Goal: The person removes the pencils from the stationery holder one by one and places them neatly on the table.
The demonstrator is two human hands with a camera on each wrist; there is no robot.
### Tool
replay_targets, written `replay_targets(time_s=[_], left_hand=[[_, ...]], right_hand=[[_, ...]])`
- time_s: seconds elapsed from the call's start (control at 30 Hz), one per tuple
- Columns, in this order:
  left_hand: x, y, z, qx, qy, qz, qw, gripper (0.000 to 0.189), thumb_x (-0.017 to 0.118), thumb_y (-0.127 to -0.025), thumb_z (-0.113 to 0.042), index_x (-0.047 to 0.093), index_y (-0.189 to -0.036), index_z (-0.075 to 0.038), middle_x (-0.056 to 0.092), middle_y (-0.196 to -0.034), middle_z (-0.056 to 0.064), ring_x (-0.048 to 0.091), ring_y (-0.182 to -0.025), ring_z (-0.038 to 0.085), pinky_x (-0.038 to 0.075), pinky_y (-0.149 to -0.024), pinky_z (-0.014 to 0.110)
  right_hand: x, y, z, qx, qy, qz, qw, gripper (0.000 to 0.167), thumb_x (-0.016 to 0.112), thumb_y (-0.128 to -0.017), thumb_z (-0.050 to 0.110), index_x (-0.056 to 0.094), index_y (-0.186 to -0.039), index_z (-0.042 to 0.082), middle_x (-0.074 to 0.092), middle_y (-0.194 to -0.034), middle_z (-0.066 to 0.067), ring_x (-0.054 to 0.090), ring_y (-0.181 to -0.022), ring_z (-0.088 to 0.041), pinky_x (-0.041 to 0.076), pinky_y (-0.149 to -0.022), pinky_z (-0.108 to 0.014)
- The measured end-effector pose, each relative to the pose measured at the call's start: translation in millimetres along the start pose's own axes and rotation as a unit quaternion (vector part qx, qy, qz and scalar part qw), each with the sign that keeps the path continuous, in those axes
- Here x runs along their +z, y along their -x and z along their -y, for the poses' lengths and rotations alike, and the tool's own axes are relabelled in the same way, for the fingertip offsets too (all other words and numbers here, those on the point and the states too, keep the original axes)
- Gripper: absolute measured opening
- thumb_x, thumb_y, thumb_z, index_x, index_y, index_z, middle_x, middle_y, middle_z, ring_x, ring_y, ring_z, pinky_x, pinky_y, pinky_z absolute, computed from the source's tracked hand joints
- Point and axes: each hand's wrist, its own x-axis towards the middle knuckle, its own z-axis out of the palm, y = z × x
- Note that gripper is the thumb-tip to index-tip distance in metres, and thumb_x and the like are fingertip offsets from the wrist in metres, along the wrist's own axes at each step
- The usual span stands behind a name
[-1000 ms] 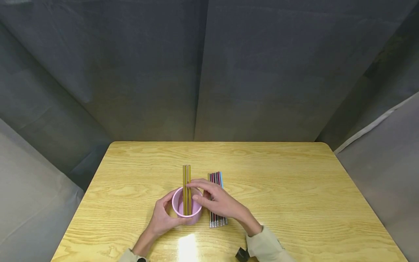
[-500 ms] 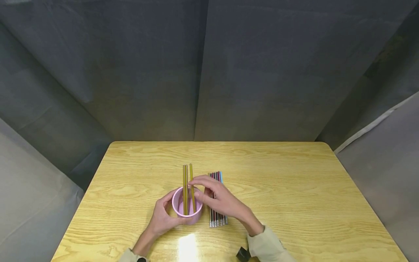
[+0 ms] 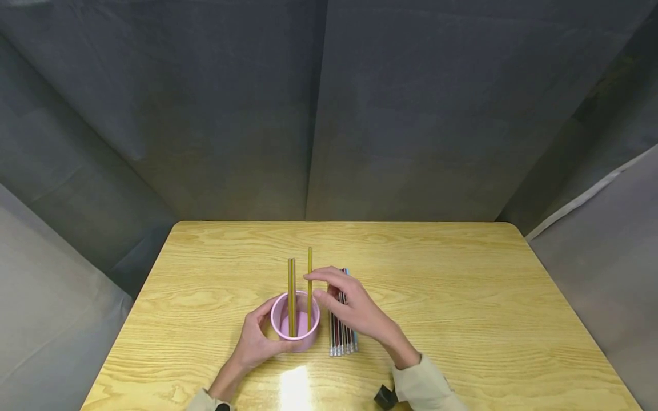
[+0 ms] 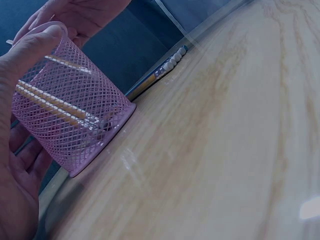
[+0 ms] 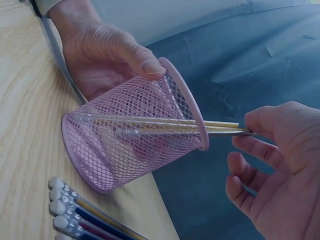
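Note:
My left hand [image 3: 257,342] grips a pink mesh pencil cup [image 3: 307,343], thumb at its near side and fingers around the left. The cup stands on the table. Two yellow pencils [image 3: 291,279] lean together inside it. A third yellow pencil [image 3: 310,260] stands apart at the cup's right side, its eraser end down inside. Thumb and index finger of my right hand [image 3: 354,308] pinch this pencil above the rim; the other fingers are loosely bent. In the right wrist view, the pencils' eraser ends show through the mesh [image 5: 125,105].
Just right of the cup, a row of several dark, red and blue pencils [image 3: 341,345] lies flat, eraser ends toward me, partly under my right hand. The wooden table [image 3: 462,297] carries a bright glare spot near its front. Grey curtains [image 3: 411,114] hang behind it.
My right hand has moved right and slightly up with one yellow pencil, separating it from the other two. My left hand and the cup have stayed nearly still.

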Motion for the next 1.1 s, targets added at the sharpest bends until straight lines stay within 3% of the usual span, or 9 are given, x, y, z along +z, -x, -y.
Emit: replay_targets(time_s=[0.07, 0.2, 0.3, 0.53, 0.83, 1.1], left_hand=[[-0.1, -0.1, 0.3, 0.0, 0.0, 0.0, 1.0, 0.092, 0.096, -0.066, 0.0, 0.053, -0.147, 0.002, 0.063, -0.138, 0.028, 0.06, -0.126, 0.048, 0.048, -0.114, 0.035], [-0.5, -0.1, 0.9, 0.002, 0.001, 0.0, 1.0, 0.092, 0.096, -0.066, 0.0, 0.053, -0.147, 0.002, 0.064, -0.138, 0.027, 0.06, -0.126, 0.047, 0.048, -0.115, 0.034], [-0.6, -0.1, 0.8, 0.003, 0.002, -0.002, 1.0, 0.092, 0.096, -0.065, 0.001, 0.054, -0.147, 0.0, 0.065, -0.138, 0.024, 0.06, -0.127, 0.045, 0.047, -0.115, 0.032], [0.1, 0.5, 0.0, 0.002, 0.008, -0.007, 0.9999, 0.091, 0.095, -0.065, 0.003, 0.055, -0.146, 0.001, 0.066, -0.137, 0.022, 0.061, -0.126, 0.044, 0.047, -0.115, 0.031], [0.6, 1.4, -0.8, 0.0, 0.006, -0.008, 0.9999, 0.09, 0.095, -0.064, 0.005, 0.054, -0.145, 0.003, 0.066, -0.137, 0.023, 0.06, -0.125, 0.046, 0.046, -0.115, 0.029], [0.1, 1.6, 0.7, 0.003, 0.011, -0.009, 0.9999, 0.092, 0.095, -0.063, 0.007, 0.054, -0.145, 0.005, 0.064, -0.138, 0.025, 0.059, -0.126, 0.048, 0.046, -0.116, 0.029]], right_hand=[[-2.1, -1.1, 3.7, 0.003, -0.001, -0.008, 1.0, 0.032, 0.064, -0.099, -0.004, 0.067, -0.131, -0.001, 0.069, -0.128, -0.018, 0.051, -0.075, -0.015, 0.05, -0.063, -0.033], [-0.8, 1.4, -16.8, -0.001, 0.0, -0.035, 0.9994, 0.032, 0.065, -0.1, 0.001, 0.068, -0.132, 0.005, 0.07, -0.124, -0.013, 0.051, -0.073, -0.012, 0.049, -0.06, -0.027], [-2.6, 2.1, -21.7, -0.004, -0.006, -0.077, 0.997, 0.029, 0.066, -0.1, 0.002, 0.071, -0.128, 0.009, 0.071, -0.117, -0.007, 0.052, -0.073, -0.011, 0.049, -0.061, -0.026], [-8.6, 1.1, -24.0, -0.028, -0.049, -0.161, 0.9853, 0.025, 0.066, -0.096, -0.009, 0.075, -0.116, 0.004, 0.072, -0.105, -0.011, 0.053, -0.077, -0.014, 0.048, -0.065, -0.027], [-13.3, 0.3, -20.9, -0.033, -0.071, -0.186, 0.9795, 0.026, 0.067, -0.092, -0.016, 0.073, -0.114, -0.002, 0.07, -0.101, -0.016, 0.051, -0.073, -0.019, 0.045, -0.061, -0.03], [-22.6, 0.7, -18.8, -0.019, -0.073, -0.212, 0.9744, 0.023, 0.068, -0.094, -0.012, 0.074, -0.112, 0.0, 0.072, -0.103, -0.015, 0.05, -0.073, -0.013, 0.044, -0.062, -0.018]])
